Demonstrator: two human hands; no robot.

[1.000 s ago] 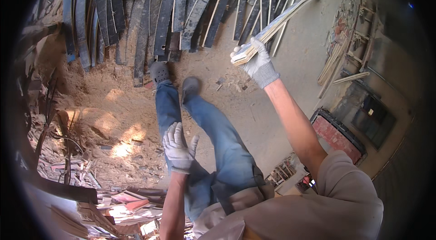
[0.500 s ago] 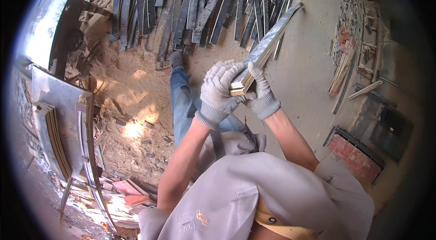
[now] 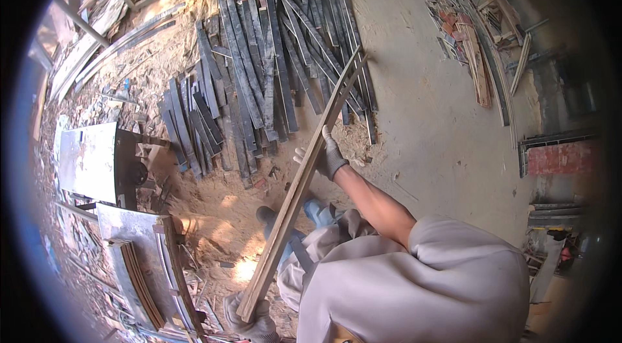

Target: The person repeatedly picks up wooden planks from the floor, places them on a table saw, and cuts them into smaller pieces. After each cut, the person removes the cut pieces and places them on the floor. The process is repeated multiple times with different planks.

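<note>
Both my hands hold a pair of long, narrow plywood strips [image 3: 289, 207], lying slantwise from near left to far right. My left hand [image 3: 260, 326], in a pale knitted glove, is closed round their near end; its fingers are partly hidden beneath the wood. Farther along, my right hand [image 3: 332, 157] in its glove grips the strips from below, around their middle, with its thumb on the right side and fingertips showing on the left. The far tips stand slightly apart, above a pile of dark-faced strips [image 3: 269, 64] on the floor.
To the left are a metal-topped machine table [image 3: 87, 161] and a second metal sheet [image 3: 133, 226] with stacked strips [image 3: 137, 284] on it. Scraps and sawdust cover the floor there. At right lie light offcuts [image 3: 476, 64] and a red panel [image 3: 560, 158] in a dark frame.
My hands have moved apart: the left to the strips' near end at lower left, the right farther along them. The strips now slant across my front, and the view has turned leftward.
</note>
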